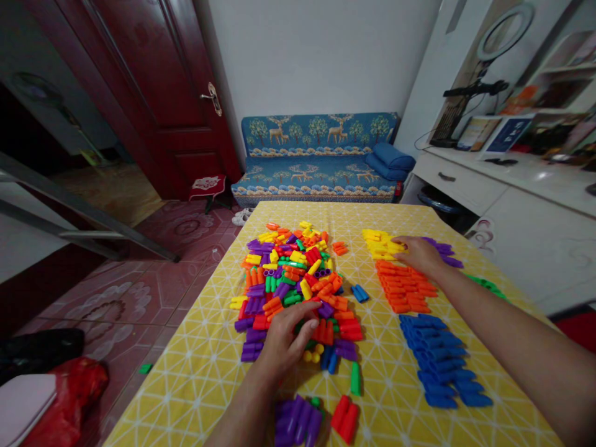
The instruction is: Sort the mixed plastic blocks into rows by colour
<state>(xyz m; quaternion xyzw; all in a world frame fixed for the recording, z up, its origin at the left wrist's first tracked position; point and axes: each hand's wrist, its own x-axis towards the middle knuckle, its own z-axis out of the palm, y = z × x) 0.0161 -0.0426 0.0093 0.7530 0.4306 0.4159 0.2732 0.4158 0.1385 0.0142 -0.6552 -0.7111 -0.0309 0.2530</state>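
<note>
A mixed heap of small plastic bullet-shaped toy pieces (pixel 284 273) in purple, orange, red, yellow, green and blue lies on the table. My left hand (pixel 289 332) rests over the heap's near side, thumb and forefinger apart; its other fingers are partly hidden. At the right, my right hand (pixel 419 254) has thumb and forefinger around a yellow toy piece (pixel 404 247) at the edge of the yellow group (pixel 378 243). Just below that hand is an orange group (pixel 400 288), with a blue group (pixel 437 360) nearer me. Purple pieces (pixel 444 251) show beyond my right wrist.
A yellow patterned cloth (pixel 200 372) covers the table. Green pieces (pixel 487 285) lie beyond my right forearm. Loose red pieces (pixel 345 419) and purple pieces (pixel 298 422) sit near the front. A blue sofa (pixel 316 164) stands behind, a white cabinet (pixel 521 230) to the right.
</note>
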